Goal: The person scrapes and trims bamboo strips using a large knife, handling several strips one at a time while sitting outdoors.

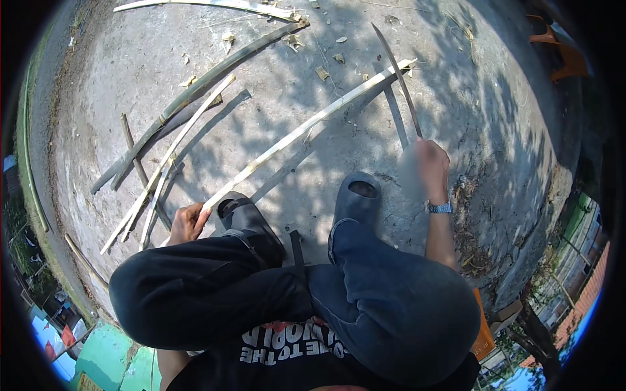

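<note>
My left hand [189, 221] is closed around the near end of a long, pale split bamboo strip [287, 138], just beside my left shoe. The strip slants away up to the right, its far end frayed. My right hand [433, 168], a wristwatch at its wrist, grips a machete [399, 73] with a long, thin dark blade. The handle is hidden in my fist. The blade points away from me and crosses the strip close to its far end; whether the two touch I cannot tell.
Left of the strip lie a dark bamboo pole [195, 93] and several pale split strips [186, 140]. Another pale strip [208, 5] lies at the far edge. My grey shoes [357, 202] stand on concrete with scattered chips. An orange chair [566, 57] is at far right.
</note>
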A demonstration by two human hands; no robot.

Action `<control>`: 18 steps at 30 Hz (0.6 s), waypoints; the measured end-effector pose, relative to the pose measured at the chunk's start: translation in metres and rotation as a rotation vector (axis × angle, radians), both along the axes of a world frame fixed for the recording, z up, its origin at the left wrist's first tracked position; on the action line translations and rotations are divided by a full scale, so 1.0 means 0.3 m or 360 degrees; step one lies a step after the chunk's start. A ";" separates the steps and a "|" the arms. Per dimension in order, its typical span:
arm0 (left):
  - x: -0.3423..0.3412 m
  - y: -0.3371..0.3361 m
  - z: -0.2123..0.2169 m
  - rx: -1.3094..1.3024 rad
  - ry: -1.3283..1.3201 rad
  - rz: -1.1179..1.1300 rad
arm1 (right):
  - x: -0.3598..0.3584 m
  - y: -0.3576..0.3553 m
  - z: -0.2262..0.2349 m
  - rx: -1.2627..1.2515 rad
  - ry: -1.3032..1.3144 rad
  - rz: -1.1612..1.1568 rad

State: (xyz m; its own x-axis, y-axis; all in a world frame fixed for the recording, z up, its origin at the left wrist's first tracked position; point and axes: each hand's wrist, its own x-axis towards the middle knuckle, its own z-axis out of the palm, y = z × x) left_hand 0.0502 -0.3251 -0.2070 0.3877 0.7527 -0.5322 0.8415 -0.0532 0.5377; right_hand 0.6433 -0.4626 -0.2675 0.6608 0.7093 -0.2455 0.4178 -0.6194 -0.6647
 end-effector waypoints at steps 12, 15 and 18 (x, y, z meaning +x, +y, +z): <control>-0.133 -0.061 0.049 0.0431 0.0650 -0.0281 | 0.147 0.060 -0.136 -0.0320 -0.0604 0.0261; -0.123 -0.067 0.048 0.0522 0.0589 -0.0308 | 0.203 0.115 -0.067 -0.0556 -0.0558 0.0294; -0.188 -0.101 0.015 0.0601 0.0683 -0.0334 | 0.012 0.135 0.004 -0.0510 -0.0537 0.0748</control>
